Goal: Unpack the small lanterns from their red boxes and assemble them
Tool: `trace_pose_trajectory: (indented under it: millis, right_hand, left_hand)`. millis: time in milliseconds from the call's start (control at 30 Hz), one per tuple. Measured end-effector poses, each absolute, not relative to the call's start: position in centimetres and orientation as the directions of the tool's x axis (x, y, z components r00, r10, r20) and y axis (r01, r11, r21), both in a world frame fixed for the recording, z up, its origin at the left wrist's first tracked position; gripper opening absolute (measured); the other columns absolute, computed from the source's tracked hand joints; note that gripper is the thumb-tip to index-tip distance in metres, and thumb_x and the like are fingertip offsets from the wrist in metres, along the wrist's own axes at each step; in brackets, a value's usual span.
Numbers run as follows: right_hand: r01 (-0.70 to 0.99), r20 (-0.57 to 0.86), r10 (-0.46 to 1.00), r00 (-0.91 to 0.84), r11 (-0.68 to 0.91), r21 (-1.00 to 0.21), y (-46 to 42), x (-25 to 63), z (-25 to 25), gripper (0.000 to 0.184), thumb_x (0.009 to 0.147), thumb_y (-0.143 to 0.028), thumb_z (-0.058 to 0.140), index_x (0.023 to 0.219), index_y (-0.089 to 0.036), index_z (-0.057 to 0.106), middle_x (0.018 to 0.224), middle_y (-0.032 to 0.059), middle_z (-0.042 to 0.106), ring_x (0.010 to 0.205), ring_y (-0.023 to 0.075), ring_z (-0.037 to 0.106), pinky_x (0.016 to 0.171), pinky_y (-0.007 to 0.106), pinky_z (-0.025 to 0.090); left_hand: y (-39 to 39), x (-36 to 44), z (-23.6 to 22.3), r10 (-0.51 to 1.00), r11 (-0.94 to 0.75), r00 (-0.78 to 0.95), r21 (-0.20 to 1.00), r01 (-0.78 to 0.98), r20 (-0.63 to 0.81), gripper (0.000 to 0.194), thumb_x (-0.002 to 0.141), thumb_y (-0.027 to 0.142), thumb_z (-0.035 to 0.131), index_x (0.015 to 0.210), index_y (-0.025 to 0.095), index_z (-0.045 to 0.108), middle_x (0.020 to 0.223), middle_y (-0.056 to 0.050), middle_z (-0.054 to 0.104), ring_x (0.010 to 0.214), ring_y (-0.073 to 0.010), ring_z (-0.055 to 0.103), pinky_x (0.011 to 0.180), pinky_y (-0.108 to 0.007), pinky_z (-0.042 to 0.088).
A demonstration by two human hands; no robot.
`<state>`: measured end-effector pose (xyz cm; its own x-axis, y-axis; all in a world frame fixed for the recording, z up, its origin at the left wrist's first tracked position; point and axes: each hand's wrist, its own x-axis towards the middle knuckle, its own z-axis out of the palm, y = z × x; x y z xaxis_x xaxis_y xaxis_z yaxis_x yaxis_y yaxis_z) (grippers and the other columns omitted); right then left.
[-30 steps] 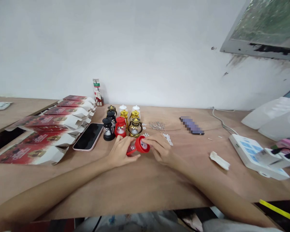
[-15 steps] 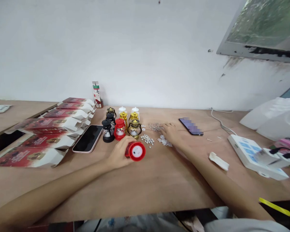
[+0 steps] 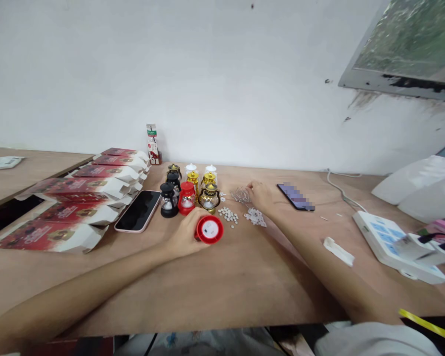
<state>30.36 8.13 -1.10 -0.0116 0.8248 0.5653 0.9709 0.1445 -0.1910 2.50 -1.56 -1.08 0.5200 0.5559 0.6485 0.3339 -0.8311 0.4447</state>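
My left hand (image 3: 188, 232) is wrapped round a red mini lantern (image 3: 210, 230), tipped so its round base with a white disc faces me. At the right edge of a pile of thin, silvery metal pieces (image 3: 241, 195), my right hand (image 3: 260, 196) has its fingertips pinched together. What is between them, if anything, is too small to make out. Nearer me lie small white round pieces (image 3: 228, 214) and a heap of clear-white flat bits (image 3: 255, 216). Behind my left hand stand several mini lanterns, among them a red lantern (image 3: 187, 199), a black lantern (image 3: 168, 200) and a bronze-gold lantern (image 3: 209, 199).
Red printed boxes (image 3: 59, 213) with open flaps line the left side, beside a pink-edged phone (image 3: 139, 211). Another phone (image 3: 295, 197) lies right of my right hand. Farther right are a white crumpled strip (image 3: 338, 251), a power strip (image 3: 383, 242) with plugs, and white bags (image 3: 422, 185).
My right hand's fingers, spread over the metal pieces before, are now drawn together at the pile's right side. My left hand keeps the red lantern in much the same pose.
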Motion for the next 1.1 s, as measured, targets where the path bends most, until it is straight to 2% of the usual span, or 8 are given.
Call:
trace_pose_trajectory:
  millis: [167, 267, 400, 533, 733, 1100]
  right_hand:
    - [0.913, 0.647, 0.740, 0.187, 0.113, -0.392, 9.0, 31.9, 0.0, 0.018, 0.089, -0.026, 0.036, 0.086, -0.017, 0.052, 0.086, 0.0120, 0.063, 0.083, 0.0253, 0.055, 0.072, 0.036, 0.038]
    - [0.856, 0.673, 0.696, 0.249, 0.167, -0.489, 8.9, 32.4, 0.6, 0.018, 0.090, -0.030, 0.034, 0.088, -0.018, 0.048, 0.085, 0.0104, 0.062, 0.083, 0.0234, 0.056, 0.074, 0.037, 0.040]
    - [0.761, 0.666, 0.691, 0.281, 0.262, -0.594, 8.7, 32.3, 0.8, 0.020, 0.091, -0.034, 0.029, 0.089, -0.019, 0.043, 0.082, 0.0078, 0.062, 0.072, 0.0182, 0.059, 0.070, 0.034, 0.045]
    - [0.681, 0.622, 0.738, 0.262, 0.315, -0.661, 8.7, 31.8, 0.2, 0.018, 0.089, -0.036, 0.036, 0.083, -0.020, 0.043, 0.078, 0.0058, 0.062, 0.069, 0.0165, 0.060, 0.070, 0.033, 0.048]
    - [0.583, 0.515, 0.802, 0.302, 0.272, -0.765, 9.2, 31.7, -0.7, 0.016, 0.083, -0.035, 0.046, 0.076, -0.020, 0.044, 0.067, 0.0034, 0.060, 0.062, 0.0168, 0.058, 0.068, 0.036, 0.048]
    - [0.285, 0.301, 0.891, 0.340, 0.207, -0.936, 9.4, 31.4, -0.7, 0.028, 0.077, -0.046, 0.052, 0.069, -0.023, 0.037, 0.060, -0.0015, 0.054, 0.054, 0.0130, 0.053, 0.055, 0.028, 0.047]
  left_hand:
    - [-1.6, 2.5, -0.9, 0.581, -0.813, 0.521, 0.466, 0.348, 0.625, 0.041, 0.069, 0.030, 0.066, 0.103, 0.019, 0.047, 0.105, -0.009, 0.058, 0.098, -0.0233, 0.057, 0.086, -0.038, 0.048]
    - [-1.7, 2.5, -1.0, 0.588, -0.809, 0.512, 0.457, 0.369, 0.626, 0.041, 0.067, 0.027, 0.067, 0.102, 0.018, 0.048, 0.105, -0.009, 0.059, 0.098, -0.0233, 0.057, 0.086, -0.039, 0.047]
    - [-1.7, 2.6, -1.1, 0.589, -0.808, 0.494, 0.453, 0.376, 0.640, 0.042, 0.067, 0.026, 0.068, 0.103, 0.018, 0.049, 0.103, -0.008, 0.059, 0.096, -0.0229, 0.058, 0.085, -0.037, 0.048]
    - [-1.6, 2.6, -1.3, 0.562, -0.826, 0.489, 0.420, 0.377, 0.667, 0.042, 0.068, 0.026, 0.068, 0.104, 0.016, 0.049, 0.103, -0.009, 0.059, 0.096, -0.0228, 0.058, 0.085, -0.037, 0.048]
    - [-1.7, 2.5, -1.1, 0.578, -0.816, 0.510, 0.439, 0.375, 0.637, 0.041, 0.067, 0.024, 0.067, 0.103, 0.017, 0.050, 0.106, -0.009, 0.058, 0.099, -0.0234, 0.056, 0.088, -0.039, 0.048]
    - [-1.7, 2.5, -1.2, 0.599, -0.801, 0.513, 0.468, 0.374, 0.615, 0.043, 0.065, 0.025, 0.069, 0.104, 0.017, 0.051, 0.108, -0.010, 0.059, 0.102, -0.0242, 0.056, 0.090, -0.040, 0.047]
